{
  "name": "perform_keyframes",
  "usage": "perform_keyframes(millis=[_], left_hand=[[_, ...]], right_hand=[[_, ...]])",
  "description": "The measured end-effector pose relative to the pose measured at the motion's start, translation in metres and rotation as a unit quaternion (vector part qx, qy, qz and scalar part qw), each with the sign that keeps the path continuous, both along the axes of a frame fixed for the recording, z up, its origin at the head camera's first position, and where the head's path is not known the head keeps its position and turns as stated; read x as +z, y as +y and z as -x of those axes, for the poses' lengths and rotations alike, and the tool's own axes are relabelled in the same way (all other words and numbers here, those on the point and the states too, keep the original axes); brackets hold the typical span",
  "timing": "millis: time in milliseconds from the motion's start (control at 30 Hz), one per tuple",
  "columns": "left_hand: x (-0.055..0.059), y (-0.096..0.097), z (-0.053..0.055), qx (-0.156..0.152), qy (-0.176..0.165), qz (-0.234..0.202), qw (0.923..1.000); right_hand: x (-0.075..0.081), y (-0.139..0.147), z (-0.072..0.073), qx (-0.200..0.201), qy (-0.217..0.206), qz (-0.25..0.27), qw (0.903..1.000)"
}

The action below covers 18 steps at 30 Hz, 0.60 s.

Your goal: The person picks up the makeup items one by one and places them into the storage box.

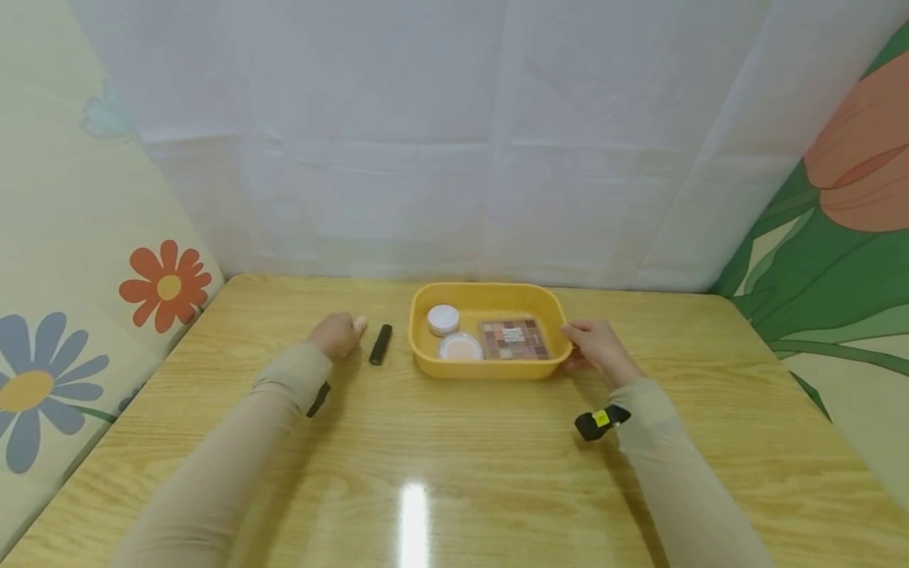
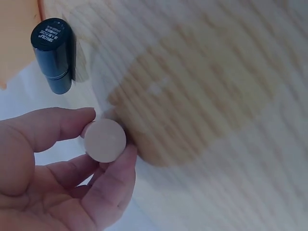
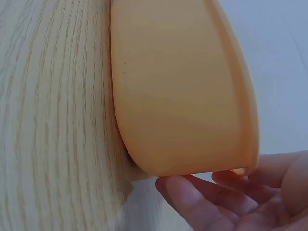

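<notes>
My left hand (image 1: pixel 337 334) pinches a small pale pink cylinder (image 2: pixel 105 140) between thumb and fingers. In the left wrist view its round flat end faces the camera, and its length is hidden. Just right of this hand, a black lipstick-like tube (image 1: pixel 380 345) with small lettering on its end lies on the table. A yellow plastic basket (image 1: pixel 490 369) sits farther right. My right hand (image 1: pixel 600 347) grips its right end, thumb at the rim and fingers against the outer wall. Inside are a white round jar (image 1: pixel 443 319), a clear-rimmed round compact (image 1: pixel 460 348) and an eyeshadow palette (image 1: pixel 514 338).
The wooden table (image 1: pixel 490 450) reaches back to a white cloth (image 1: pixel 454 158). Flower-patterned panels (image 1: pixel 85 205) stand along both sides. A black strap with a yellow tag (image 1: pixel 602 417) circles the right wrist.
</notes>
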<state>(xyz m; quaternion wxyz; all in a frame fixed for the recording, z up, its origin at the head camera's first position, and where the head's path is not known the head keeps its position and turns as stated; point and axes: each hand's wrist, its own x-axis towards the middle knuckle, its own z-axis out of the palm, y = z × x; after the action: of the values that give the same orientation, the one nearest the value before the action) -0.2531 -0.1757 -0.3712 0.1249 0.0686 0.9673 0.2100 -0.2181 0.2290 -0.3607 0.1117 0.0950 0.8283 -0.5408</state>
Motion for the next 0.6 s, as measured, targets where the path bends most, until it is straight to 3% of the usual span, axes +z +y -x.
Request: perform_keyframes(millis=[200,300,600], left_hand=[[-0.007,-0.01,0.006,0.008,-0.027,-0.054,0.9981],[-0.008,-0.013,0.007,-0.003,-0.032,-0.07,0.997],[0.006,-0.013,-0.001,-0.016,-0.046,-0.096,0.9942]], right_hand=[[0.001,0.001,0.0,0.001,-0.002,0.0,1.0],[0.001,0.001,0.0,0.001,-0.003,0.003,1.0],[0.002,0.0,-0.002,0.009,0.005,0.003,0.9999]])
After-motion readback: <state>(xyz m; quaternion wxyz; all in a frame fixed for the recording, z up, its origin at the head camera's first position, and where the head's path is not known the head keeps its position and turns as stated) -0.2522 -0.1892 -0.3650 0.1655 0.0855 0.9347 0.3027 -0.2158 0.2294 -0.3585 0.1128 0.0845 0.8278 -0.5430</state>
